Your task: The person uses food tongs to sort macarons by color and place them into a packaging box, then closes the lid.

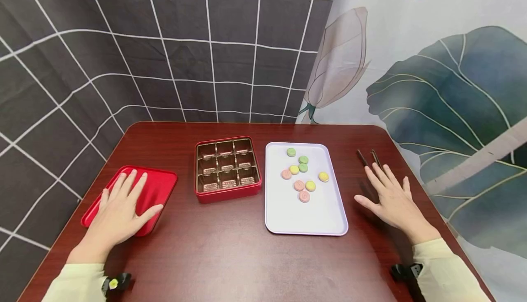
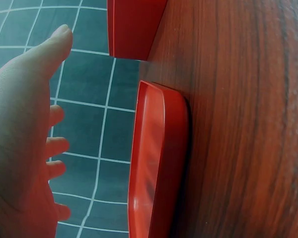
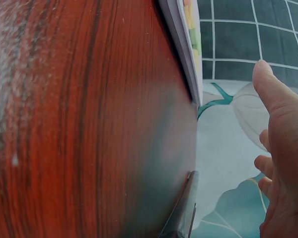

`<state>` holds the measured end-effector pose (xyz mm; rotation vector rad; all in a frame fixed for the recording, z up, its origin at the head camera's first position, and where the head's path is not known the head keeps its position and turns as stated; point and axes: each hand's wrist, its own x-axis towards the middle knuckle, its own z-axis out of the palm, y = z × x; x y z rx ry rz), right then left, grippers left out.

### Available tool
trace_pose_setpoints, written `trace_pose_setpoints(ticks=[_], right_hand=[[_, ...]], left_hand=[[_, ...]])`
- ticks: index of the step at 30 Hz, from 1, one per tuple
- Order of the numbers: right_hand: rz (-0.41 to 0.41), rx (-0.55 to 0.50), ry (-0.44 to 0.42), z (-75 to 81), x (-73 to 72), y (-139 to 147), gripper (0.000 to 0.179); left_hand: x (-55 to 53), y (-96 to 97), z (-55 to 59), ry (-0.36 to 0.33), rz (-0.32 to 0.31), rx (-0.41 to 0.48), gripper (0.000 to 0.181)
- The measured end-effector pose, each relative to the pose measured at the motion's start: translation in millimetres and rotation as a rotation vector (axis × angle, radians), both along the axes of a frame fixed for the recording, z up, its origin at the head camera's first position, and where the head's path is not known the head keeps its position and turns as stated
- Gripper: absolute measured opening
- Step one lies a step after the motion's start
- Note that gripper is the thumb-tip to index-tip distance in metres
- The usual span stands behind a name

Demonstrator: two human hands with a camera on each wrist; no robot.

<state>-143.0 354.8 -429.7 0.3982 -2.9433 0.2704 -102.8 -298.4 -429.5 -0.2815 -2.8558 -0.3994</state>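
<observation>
1. Your left hand [image 1: 118, 214], spread, grasping nothing: above red tray [image 1: 159, 186], far left of white tray [image 1: 284, 217].
2. Your right hand [image 1: 393, 203], likewise released: near dark utensils [image 1: 362, 157], right of white tray.
3. Reddish wood-grain tabletop [image 1: 222, 251]: beneath white tray.
4. Gridded cloth [image 1: 234, 16] behind it; leaf-printed cloth [image 1: 444, 96] rightward.

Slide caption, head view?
Left grip above rectangular red tray, right grip near dark prongs; between, red compartmented box, white tray of pastel discs.

Red tray [image 1: 160, 188] partly hidden behind left hand [image 1: 117, 217]
</observation>
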Motion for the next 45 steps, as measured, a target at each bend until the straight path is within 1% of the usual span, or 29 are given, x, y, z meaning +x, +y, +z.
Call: trace_pose_setpoints(ticks=[6, 11, 15, 18, 22, 24, 29, 34, 39, 45], right_hand=[[0.002, -0.009, 0.001, 1.1, -0.2, -2, 0.09], [0.014, -0.044, -0.02, -2.6, -2.6, -8, 0.089], [0.025, -0.064, -0.048, -5.3, -6.5, -17, 0.088], [0.04, -0.071, -0.054, -5.4, -13.2, -28, 0.088], [0.083, -0.072, -0.054, -2.9, -25.8, -52, 0.087], [0.119, -0.074, -0.054, -1.3, -32.3, -67, 0.087], [0.222, -0.094, -0.106, 5.2, -48.8, -116, 0.085], [0.284, -0.121, -0.17, 12.3, -69.6, -169, 0.083], [0.309, -0.116, -0.221, 12.9, -84.5, -210, 0.087], [0.302, -0.122, -0.308, 9.8, -95.8, -243, 0.09]], left_hand=[[0.9, -0.2, -0.5, 0.0, -0.003, 0.005, 0.088], [-0.2, 2.6, 0.3, -0.027, -0.004, 0.0, 0.089], [-4.4, 7.9, 0.5, -0.048, -0.007, 0.0, 0.091], [-10.9, 14.1, 1.1, -0.067, -0.013, 0.011, 0.092], [-25.3, 25.9, 2.8, -0.102, -0.018, 0.023, 0.093], [-34.0, 33.1, 3.2, -0.124, -0.022, 0.027, 0.092], [-58.0, 52.2, 2.3, -0.153, -0.042, 0.037, 0.091], [-82.9, 69.9, 3.3, -0.183, -0.055, 0.052, 0.091], [-102.5, 85.4, 4.3, -0.216, -0.047, 0.076, 0.091], [-118.2, 100.2, 0.0, -0.272, -0.013, 0.097, 0.096]])
